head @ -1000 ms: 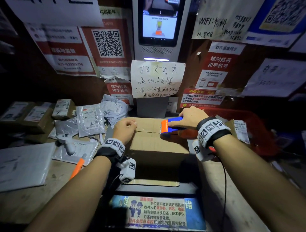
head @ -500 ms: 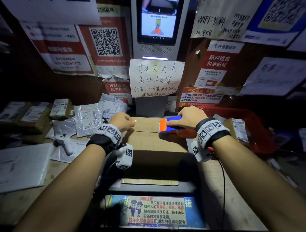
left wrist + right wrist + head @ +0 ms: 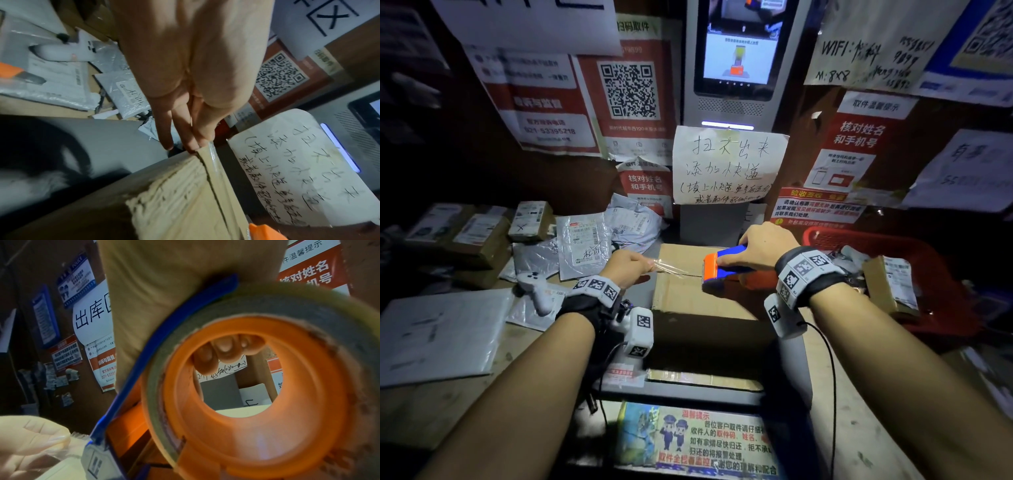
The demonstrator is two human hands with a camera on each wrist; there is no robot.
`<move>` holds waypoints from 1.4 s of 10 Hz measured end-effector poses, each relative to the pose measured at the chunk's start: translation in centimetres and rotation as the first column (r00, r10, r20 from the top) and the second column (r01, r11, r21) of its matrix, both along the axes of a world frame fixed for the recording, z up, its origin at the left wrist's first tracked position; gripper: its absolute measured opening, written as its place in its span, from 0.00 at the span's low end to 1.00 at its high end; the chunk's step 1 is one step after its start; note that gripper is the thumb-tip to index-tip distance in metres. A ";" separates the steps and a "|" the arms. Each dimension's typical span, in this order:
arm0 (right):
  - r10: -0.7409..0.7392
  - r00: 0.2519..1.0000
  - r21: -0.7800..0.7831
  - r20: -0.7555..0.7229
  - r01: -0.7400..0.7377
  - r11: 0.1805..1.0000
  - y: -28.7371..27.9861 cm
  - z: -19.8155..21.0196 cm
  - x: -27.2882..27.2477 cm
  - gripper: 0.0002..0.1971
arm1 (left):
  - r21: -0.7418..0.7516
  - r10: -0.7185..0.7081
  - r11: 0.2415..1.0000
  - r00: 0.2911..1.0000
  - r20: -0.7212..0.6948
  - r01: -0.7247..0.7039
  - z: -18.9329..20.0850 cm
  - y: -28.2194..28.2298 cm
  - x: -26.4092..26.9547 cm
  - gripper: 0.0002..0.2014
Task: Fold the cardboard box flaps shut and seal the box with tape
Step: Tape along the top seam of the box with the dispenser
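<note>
Reaching out over the table (image 3: 441,404), I have both hands at the cardboard box (image 3: 688,294), which sits in front of me with its top flaps folded down and meeting in a seam. My left hand (image 3: 628,265) is at the box's left edge, thumb and fingertips pinched on the free end of the clear tape (image 3: 666,265), which stretches from there across the seam. My right hand (image 3: 763,246) is wrapped round the blue and orange tape dispenser (image 3: 722,265) on the box top; through the roll's orange core my fingers (image 3: 224,352) show curled over its far side. To the left of the box lie a white game controller (image 3: 536,289), grey mailer bags (image 3: 585,246) and small parcels (image 3: 530,221). A red basket (image 3: 928,260) stands to the right. Beyond the box hangs a handwritten paper notice (image 3: 729,164), with a lit kiosk screen (image 3: 741,44) above it.
</note>
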State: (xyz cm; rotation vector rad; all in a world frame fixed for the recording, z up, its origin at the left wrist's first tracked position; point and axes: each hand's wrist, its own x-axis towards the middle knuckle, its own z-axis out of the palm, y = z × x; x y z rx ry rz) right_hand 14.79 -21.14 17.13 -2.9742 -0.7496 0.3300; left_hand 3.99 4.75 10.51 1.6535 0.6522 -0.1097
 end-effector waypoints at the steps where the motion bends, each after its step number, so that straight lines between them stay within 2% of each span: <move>1: -0.012 1.000 0.019 -0.019 0.012 1.000 0.2 0.0 0.0 0.36 | -0.117 0.016 0.993 1.000 -0.021 -0.019 -0.1 0.0 -0.3 0.07; 2: -0.031 0.998 0.051 -0.047 0.033 0.998 0.0 0.0 0.2 0.34 | -0.131 -0.015 0.991 0.999 0.033 0.019 -0.1 0.2 -0.6 0.14; 3: -0.041 0.997 0.078 -0.065 0.046 0.996 0.0 0.0 0.4 0.35 | 0.137 -0.360 0.933 0.870 0.338 0.334 -2.7 1.8 0.6 0.14; 4: -0.036 0.996 0.080 -0.078 0.042 0.996 0.1 -0.1 0.5 0.36 | -0.128 0.021 0.992 1.000 0.015 -0.019 -2.7 1.4 0.5 0.13; 5: -0.033 0.997 0.058 -0.073 0.037 0.998 0.2 -0.2 0.5 0.36 | -0.115 0.012 0.993 0.996 -0.092 -0.022 -3.4 1.4 0.6 0.18; 7: -0.017 0.999 -0.001 -0.045 0.017 1.000 0.9 -0.2 0.3 0.36 | 0.087 0.019 0.996 0.983 -0.185 -0.003 -4.2 0.4 0.8 0.14; 8: -0.026 0.999 -0.004 -0.036 0.025 1.000 1.0 -0.4 0.3 0.37 | 0.147 0.018 0.989 0.980 -0.199 0.012 -4.0 0.7 0.6 0.13; 9: -0.038 0.998 0.006 -0.041 0.039 0.999 0.9 -0.5 0.4 0.36 | 0.212 0.014 0.977 0.985 -0.174 0.024 -4.0 1.7 0.1 0.19; 10: -0.044 0.998 0.012 -0.051 0.045 0.999 0.9 -0.5 0.4 0.36 | 0.226 -0.035 0.971 0.986 -0.166 0.073 -4.2 1.6 -0.6 0.15; 11: -0.050 0.998 0.016 -0.045 0.051 0.999 1.0 -0.6 0.4 0.37 | 0.220 -0.014 0.975 0.990 -0.140 0.045 -4.2 0.7 -1.0 0.08; 12: -0.055 0.998 0.011 -0.032 0.056 0.998 0.9 -0.5 0.3 0.37 | 0.162 0.049 0.986 0.995 -0.090 -0.033 -3.9 0.4 -1.3 0.08; 13: -0.054 0.998 -0.005 -0.030 0.053 0.999 1.0 -0.4 0.1 0.37 | 0.177 0.017 0.984 0.999 0.036 -0.023 -2.9 -0.1 -1.2 0.12; 14: -0.057 0.998 -0.005 -0.029 0.057 0.998 1.0 -0.3 0.1 0.36 | 0.244 0.009 0.969 0.998 0.064 -0.024 -1.9 -0.8 -0.8 0.10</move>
